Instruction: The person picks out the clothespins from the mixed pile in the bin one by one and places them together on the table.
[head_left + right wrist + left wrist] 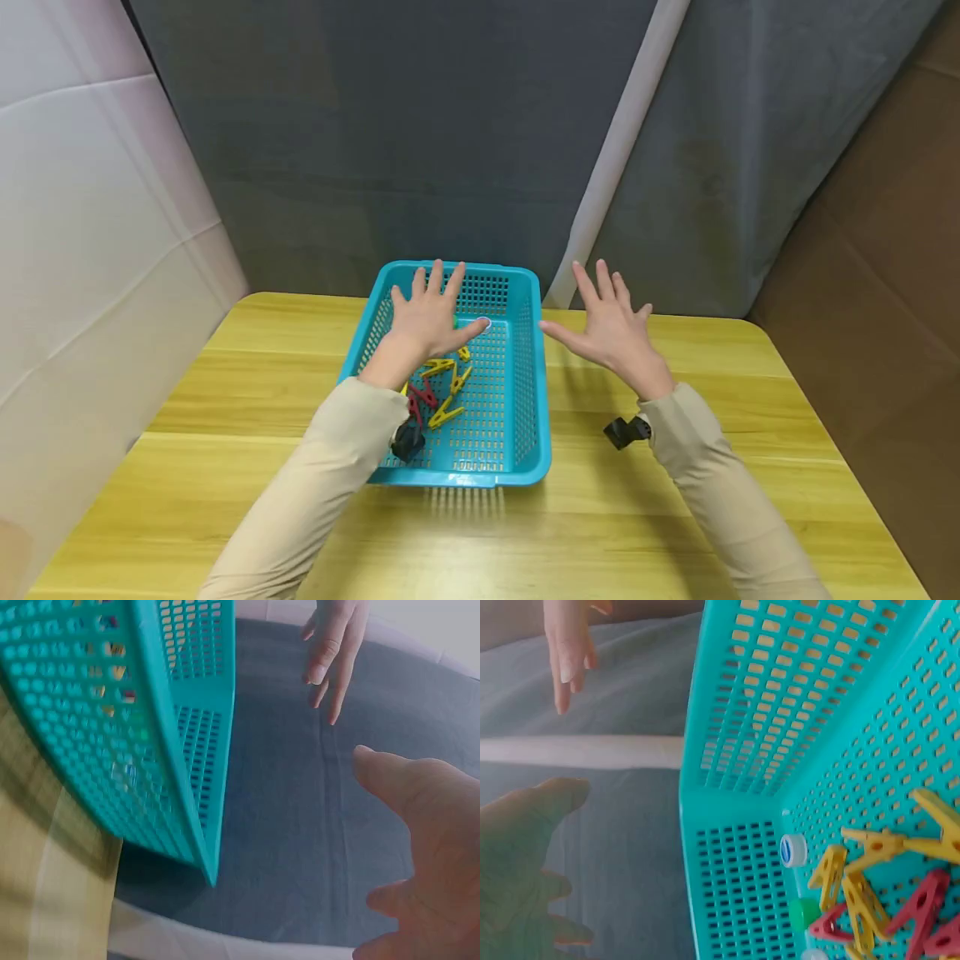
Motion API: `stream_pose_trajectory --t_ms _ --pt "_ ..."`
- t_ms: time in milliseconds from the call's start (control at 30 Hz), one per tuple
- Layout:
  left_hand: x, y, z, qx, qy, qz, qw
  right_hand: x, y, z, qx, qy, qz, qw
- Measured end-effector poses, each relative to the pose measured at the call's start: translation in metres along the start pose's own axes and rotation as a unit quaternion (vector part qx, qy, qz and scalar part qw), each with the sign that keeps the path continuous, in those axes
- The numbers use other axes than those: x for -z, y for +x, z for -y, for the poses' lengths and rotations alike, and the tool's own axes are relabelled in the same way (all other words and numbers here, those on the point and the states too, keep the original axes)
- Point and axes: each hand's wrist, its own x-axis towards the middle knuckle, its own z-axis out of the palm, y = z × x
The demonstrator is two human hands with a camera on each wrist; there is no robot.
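A turquoise plastic basket (531, 477) with perforated walls stands on the table. Inside lie yellow clothespins (447, 414) and red clothespins (426, 395), several in all. Near them the left wrist view shows a white bottle cap (793, 850) and a green cap (804, 913). My left hand (426, 321) hovers over the basket with its fingers spread, hiding part of the contents. To the right of the basket my right hand (613, 332) is held in the air, fingers spread and thumb toward the rim. Neither hand holds anything.
The wooden table (720, 517) runs on both sides of the basket. A dark grey cloth (390, 133) with a pale strip (618, 142) hangs behind it. A white sheet (97, 217) borders the left side, a brown panel (877, 267) the right.
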Motion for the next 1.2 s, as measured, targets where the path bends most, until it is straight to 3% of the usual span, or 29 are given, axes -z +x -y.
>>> stream_pose_trajectory --t_ms 200,433,600,767,1200 --pt "0.004 -0.012 0.027 0.004 -0.019 0.011 0.9998 -0.005 0.013 0.013 0.022 0.091 0.028 0.9952" --pt "0.004 -0.032 0.06 -0.012 -0.08 0.002 0.9967 -0.014 0.028 0.026 0.051 0.149 0.017 0.9874" --pt "0.006 -0.042 0.077 -0.031 -0.15 -0.001 0.9882 -0.023 0.036 0.033 0.086 0.168 0.022 0.9818" --pt "0.002 -0.052 0.095 -0.04 -0.203 -0.009 0.9783 -0.033 0.046 0.039 0.137 0.188 0.053 0.9712" --pt "-0.019 -0.079 0.122 -0.027 -0.274 -0.001 0.9614 -0.058 0.077 0.065 0.221 0.152 0.159 0.95"
